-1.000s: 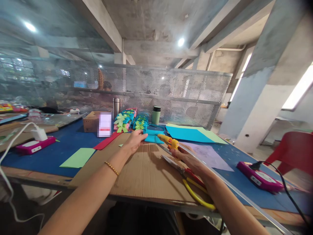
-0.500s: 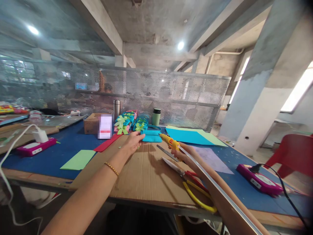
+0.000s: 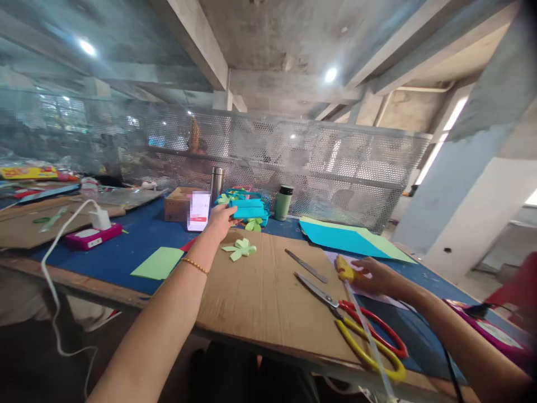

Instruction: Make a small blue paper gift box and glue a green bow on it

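Note:
My left hand [image 3: 222, 220] reaches to the back of the table. Its thumb and fingers grip a folded blue paper piece [image 3: 248, 209], in front of a pile of blue paper pieces with light green bows. A loose light green paper bow [image 3: 240, 249] lies on the cardboard sheet [image 3: 255, 302] nearer me. On the right, my right hand [image 3: 371, 274] is closed round a yellow glue gun [image 3: 344, 268] low over the purple sheet, a long clear glue stick [image 3: 373, 336] trailing from it. Scissors [image 3: 331, 302] with red and yellow handles and a metal blade [image 3: 305, 265] lie beside it.
Blue and green paper sheets [image 3: 344, 238] lie at the back right, near a green flask [image 3: 284, 202]. A phone [image 3: 198, 211] leans on a cardboard box [image 3: 176, 205]. Magenta power strips [image 3: 93, 236] with cords sit at both sides. A perforated metal screen [image 3: 323, 168] stands behind.
My left hand has carried the blue paper piece back to the pile, uncovering the loose bow. My right hand has drawn the glue gun away to the right. The view has turned left.

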Tool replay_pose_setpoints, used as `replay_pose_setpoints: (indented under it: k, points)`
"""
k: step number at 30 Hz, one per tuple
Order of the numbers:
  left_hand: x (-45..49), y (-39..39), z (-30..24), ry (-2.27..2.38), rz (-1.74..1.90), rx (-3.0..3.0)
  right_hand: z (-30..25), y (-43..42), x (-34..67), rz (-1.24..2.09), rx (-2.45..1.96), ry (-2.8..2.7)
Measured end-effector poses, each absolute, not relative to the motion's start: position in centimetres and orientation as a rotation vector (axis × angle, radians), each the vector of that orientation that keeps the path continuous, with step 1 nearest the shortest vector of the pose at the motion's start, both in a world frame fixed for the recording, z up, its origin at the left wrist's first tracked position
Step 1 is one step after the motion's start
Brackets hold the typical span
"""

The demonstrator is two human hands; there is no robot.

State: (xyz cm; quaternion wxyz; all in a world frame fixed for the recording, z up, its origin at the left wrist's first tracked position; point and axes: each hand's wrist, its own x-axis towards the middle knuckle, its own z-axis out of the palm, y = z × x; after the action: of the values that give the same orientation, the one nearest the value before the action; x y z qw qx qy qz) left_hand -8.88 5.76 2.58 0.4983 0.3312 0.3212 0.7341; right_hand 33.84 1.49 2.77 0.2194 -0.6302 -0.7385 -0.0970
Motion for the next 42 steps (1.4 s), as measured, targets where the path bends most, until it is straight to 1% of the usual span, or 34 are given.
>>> replay_pose_setpoints:
  k: [3, 6, 10, 12, 15, 21, 26, 32, 36, 39, 42]
  points:
    - [-8.7, 5.6, 2.8, 0.761, 1.784, 0.809, 4.8, 1.7, 31.2, -0.159, -1.755, -2.117]
    - [-8.4, 5.2, 2.9, 0.756, 1.773, 0.828, 6.3, 2.3, 25.2, 0.002, -1.730, -2.172]
    - [-8.4, 4.9, 3.0, 0.784, 1.755, 0.839, 4.9, 3.0, 15.1, 0.418, -1.748, -2.261]
    - [-8.5, 4.8, 3.0, 0.794, 1.747, 0.841, 3.4, 2.9, 11.3, 0.521, -1.763, -2.251]
    - [-8.5, 4.8, 3.1, 0.787, 1.737, 0.843, 1.5, 2.5, 8.1, 0.533, -1.792, -2.204]
    - [-8.3, 4.7, 3.1, 0.777, 1.738, 0.832, 0.2, 2.3, 5.8, 0.369, -1.898, -2.091]
    - [-8.7, 5.0, 3.0, 0.798, 1.749, 0.822, 0.1, 2.4, 5.7, 0.353, -1.798, -2.120]
    - [-9.0, 5.4, 2.6, 0.835, 1.747, 0.801, 1.9, 1.6, 11.6, 0.344, -1.338, -2.249]
    - [-7.4, 5.1, 2.3, 0.810, 1.695, 0.824, 3.4, -0.6, 16.5, 0.279, -1.081, -2.199]
    - [-5.2, 4.3, 1.9, 0.751, 1.625, 0.879, 4.0, -1.9, 18.9, 0.303, -1.005, -2.131]
    - [-3.1, 3.3, 1.4, 0.687, 1.569, 0.938, 3.8, -1.9, 20.1, 0.403, -1.004, -2.092]
